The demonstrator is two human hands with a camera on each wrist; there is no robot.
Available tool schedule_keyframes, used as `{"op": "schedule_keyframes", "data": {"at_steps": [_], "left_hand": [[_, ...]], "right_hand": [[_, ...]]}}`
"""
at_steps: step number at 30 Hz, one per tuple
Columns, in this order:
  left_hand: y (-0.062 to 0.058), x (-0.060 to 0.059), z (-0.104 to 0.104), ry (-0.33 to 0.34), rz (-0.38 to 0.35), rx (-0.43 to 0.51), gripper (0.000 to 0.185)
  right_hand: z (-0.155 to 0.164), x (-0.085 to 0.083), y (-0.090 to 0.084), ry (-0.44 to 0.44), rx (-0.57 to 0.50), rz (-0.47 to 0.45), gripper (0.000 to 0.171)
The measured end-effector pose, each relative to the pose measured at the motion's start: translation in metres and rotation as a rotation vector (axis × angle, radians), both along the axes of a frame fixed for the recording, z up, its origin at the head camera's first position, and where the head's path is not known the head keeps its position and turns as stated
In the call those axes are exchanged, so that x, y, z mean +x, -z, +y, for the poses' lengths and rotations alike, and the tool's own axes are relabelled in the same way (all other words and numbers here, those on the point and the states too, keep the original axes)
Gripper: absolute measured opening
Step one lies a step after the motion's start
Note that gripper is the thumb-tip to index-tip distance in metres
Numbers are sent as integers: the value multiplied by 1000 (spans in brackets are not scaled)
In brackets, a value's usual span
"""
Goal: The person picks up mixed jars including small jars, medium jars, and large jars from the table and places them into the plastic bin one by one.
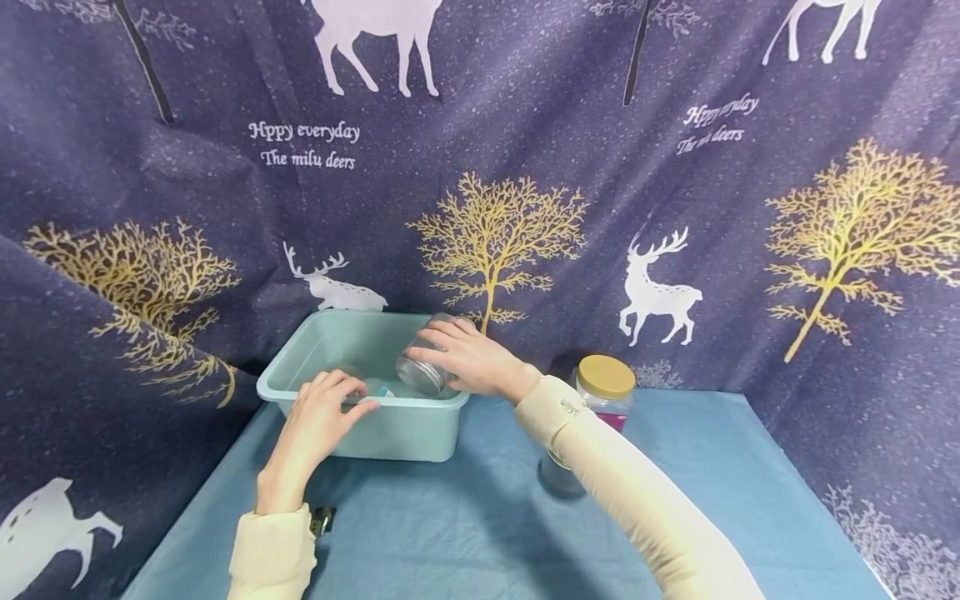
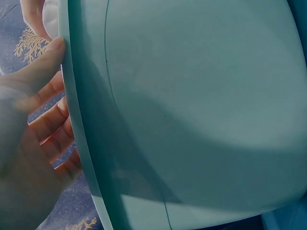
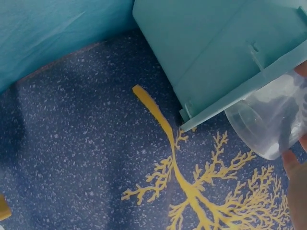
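Observation:
My right hand [image 1: 480, 358] grips a clear plastic jar [image 1: 422, 367] and holds it tilted over the right side of a pale green basin [image 1: 397, 433]. The jar's ridged neck points down and left into the basin; its base end shows past the rim in the right wrist view. My left hand [image 1: 322, 417] is at the basin's front rim, fingers loosely bent over it and nothing seen in its grasp. In the left wrist view the thumb [image 2: 55, 48] lies right at the rim. Inside the basin, beside the left fingertips, shows a clear item with a blue-and-white patch [image 1: 382, 392].
A jar with a gold lid [image 1: 606, 377] and pink label stands to the right, behind my right sleeve. Closer in, a greyish container [image 1: 558, 479] is partly hidden by that sleeve. A small dark object [image 1: 322, 521] is beside my left cuff. Patterned cloth [image 1: 525, 125] hangs behind the table.

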State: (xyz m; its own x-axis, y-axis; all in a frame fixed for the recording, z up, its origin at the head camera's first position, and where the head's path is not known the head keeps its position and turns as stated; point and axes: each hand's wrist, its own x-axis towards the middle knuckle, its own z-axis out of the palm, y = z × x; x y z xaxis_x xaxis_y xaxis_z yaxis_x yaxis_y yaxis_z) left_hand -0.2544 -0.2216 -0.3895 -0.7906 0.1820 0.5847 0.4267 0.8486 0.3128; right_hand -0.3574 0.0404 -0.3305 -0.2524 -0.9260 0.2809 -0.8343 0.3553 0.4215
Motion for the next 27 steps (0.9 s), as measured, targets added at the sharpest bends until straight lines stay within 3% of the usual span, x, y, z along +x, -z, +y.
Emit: {"op": "schedule_keyframes", "data": {"at_steps": [8, 16, 22, 27], "left_hand": [[1, -1, 0, 4, 16, -3, 22], [1, 0, 1, 0, 11, -3, 22], [1, -1, 1, 1, 43, -10, 21], [1, -1, 1, 1, 55, -19, 22]], "right_hand": [[2, 1, 0, 140, 3, -128, 92], [4, 3, -3, 194, -40, -217, 84], [7, 7, 0, 161, -175, -281, 78], [14, 18, 1, 92, -407, -338, 64]]}}
